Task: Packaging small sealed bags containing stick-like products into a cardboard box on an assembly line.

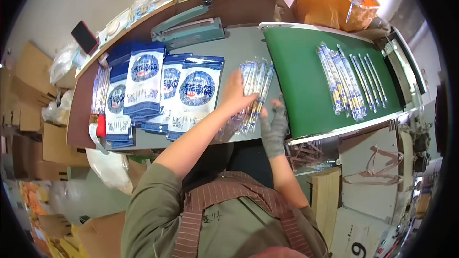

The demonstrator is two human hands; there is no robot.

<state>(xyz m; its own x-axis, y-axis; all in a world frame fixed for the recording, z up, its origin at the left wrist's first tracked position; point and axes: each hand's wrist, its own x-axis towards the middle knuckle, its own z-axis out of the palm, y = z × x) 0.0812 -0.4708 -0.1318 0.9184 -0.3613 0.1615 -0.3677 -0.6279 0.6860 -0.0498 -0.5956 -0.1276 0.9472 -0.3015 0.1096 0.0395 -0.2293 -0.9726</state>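
The brown striped apron (196,198) lay nearest the camera, over an olive-green top; beyond it both arms reached to the table (244,36), where the bundle of wrapped sticks (257,81) sat between the two hands, just left of the green belt (301,81).

The bundle lay right against the left grip (233,96) and on its right side, its long axis running away from the body, the far end tipped a little to the right; the bare left hand was the nearer of the two, overlapping the bundle's left side with the thumb stretched rightward across the sticks; the fingers stood well apart from that thumb, though whether they had closed round anything underneath could not be told. The right grip (276,131), in a grey fingerless glove, was open and held nothing that showed; it stood at the near right of the bundle, thumb and fingers pointing away from the body, the thumb close to the sticks; contact there could not be made out.

The sticks were slim and pale, with blue-patterned bands, each in a glossy clear sleeve that crinkled at the far ends; they lay roughly parallel, their near ends uneven; loose clear film bunched at the near left.
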